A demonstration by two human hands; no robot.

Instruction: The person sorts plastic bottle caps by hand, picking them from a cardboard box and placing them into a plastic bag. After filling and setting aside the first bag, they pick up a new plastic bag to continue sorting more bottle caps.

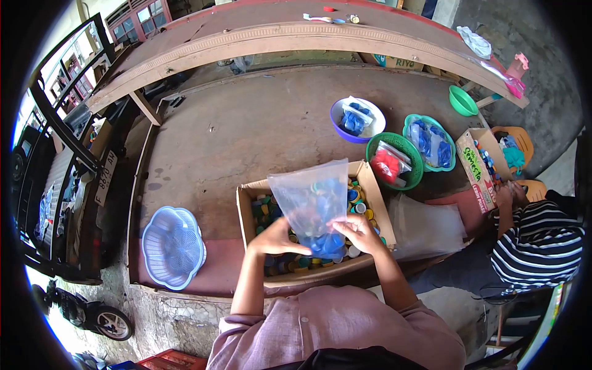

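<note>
At one brown table [234, 135] with five bowls [152, 253], left hand [271, 238] spread, right hand [364, 235] pinches one clear bag [311, 200].

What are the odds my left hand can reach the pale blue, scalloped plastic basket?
Probably yes: bare tabletop lies between the basket and the brown cardboard box, though the left hand would first have to leave the clear plastic bag of blue caps.

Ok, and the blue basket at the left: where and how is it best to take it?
The blue basket is probably best taken by its right rim, the left hand coming from that side, once free of the bag. The basket opens upward with nothing seen inside, so a grip over the thin, wavy edge should fit.
</note>
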